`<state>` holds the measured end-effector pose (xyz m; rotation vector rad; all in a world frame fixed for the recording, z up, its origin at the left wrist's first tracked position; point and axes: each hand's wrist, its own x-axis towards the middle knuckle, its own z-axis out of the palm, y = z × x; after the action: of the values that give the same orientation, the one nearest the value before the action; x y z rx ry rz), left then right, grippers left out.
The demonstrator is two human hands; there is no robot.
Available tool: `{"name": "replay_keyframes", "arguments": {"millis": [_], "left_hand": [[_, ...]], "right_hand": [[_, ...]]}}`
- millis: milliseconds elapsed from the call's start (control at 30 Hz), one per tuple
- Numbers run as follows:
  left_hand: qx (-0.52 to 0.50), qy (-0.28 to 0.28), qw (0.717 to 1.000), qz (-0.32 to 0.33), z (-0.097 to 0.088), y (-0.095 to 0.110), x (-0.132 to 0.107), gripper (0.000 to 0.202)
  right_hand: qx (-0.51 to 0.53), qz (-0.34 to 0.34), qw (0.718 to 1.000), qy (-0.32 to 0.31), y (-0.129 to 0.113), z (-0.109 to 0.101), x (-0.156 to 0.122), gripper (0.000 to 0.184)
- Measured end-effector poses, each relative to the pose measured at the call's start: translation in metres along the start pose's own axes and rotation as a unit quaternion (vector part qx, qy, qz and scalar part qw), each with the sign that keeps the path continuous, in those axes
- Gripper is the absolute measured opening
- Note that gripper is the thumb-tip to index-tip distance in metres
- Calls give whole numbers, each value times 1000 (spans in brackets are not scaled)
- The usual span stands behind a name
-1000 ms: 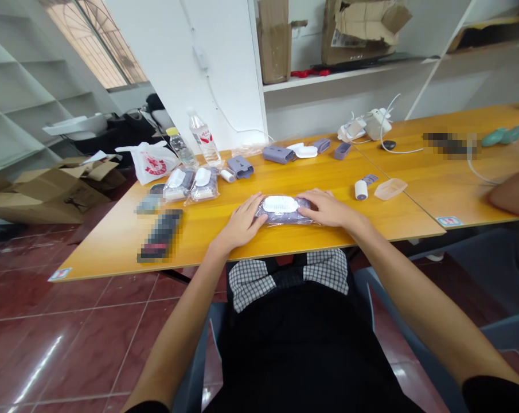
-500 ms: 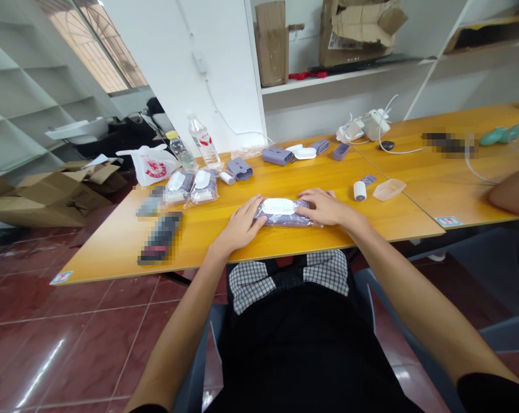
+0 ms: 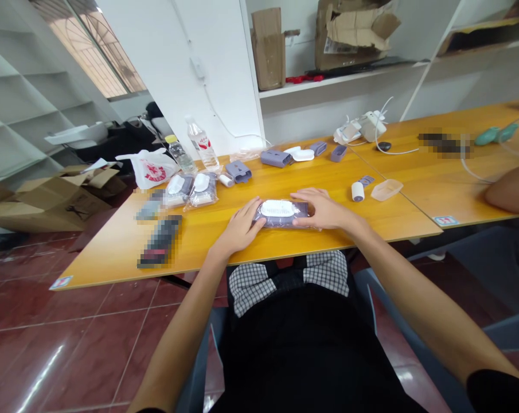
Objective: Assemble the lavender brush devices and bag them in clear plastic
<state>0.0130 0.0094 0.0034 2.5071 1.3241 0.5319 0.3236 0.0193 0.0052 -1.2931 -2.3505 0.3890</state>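
At the near edge of the yellow table, in the head view, a film-wrapped package lies between the person's two hands. The fingers of the left hand are closed about its left end, thumb along the near side; those of the right hand curl round its right end, thumb also at the near side. How firmly they press cannot be told.

Between the fingertips shows a white oval piece on purple, under clear film. This package is bagged, as are the left pack and right pack, beyond the left fingers and to their left; whether the film is sealed is unclear. Unbagged beyond the fingertips are a purple case and white parts; right of the right fingers, a white roller and a translucent tray.
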Motion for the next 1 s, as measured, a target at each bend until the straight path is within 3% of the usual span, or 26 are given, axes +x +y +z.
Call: {"name": "replay_keyframes", "arguments": {"millis": [100,233,400,633,800,900,1000], "left_hand": [[3,4,1000,0,1,0,0,67],[6,8,1000,0,2,-2,1,66],[8,15,1000,6,2,-4,1,64],[6,19,1000,-18,3,-3,0,72],[2,29,998,-62,0,-14,-3,72],[24,36,994,-104,0,-23,-5,70],[49,22,989,-138,0,-28,-4,68]], "right_hand": [[-9,14,999,-27,-8,0,0,108],[-10,33,999,-30,-9,4,2,103],[-1,11,999,-35,-3,6,5,101],[11,-4,999,-34,13,6,22,107],[-8,-28,999,-16,21,-1,28,117],[12,-6,999,32,25,0,13,97],[29,66,994,87,33,5,-6,79]]}}
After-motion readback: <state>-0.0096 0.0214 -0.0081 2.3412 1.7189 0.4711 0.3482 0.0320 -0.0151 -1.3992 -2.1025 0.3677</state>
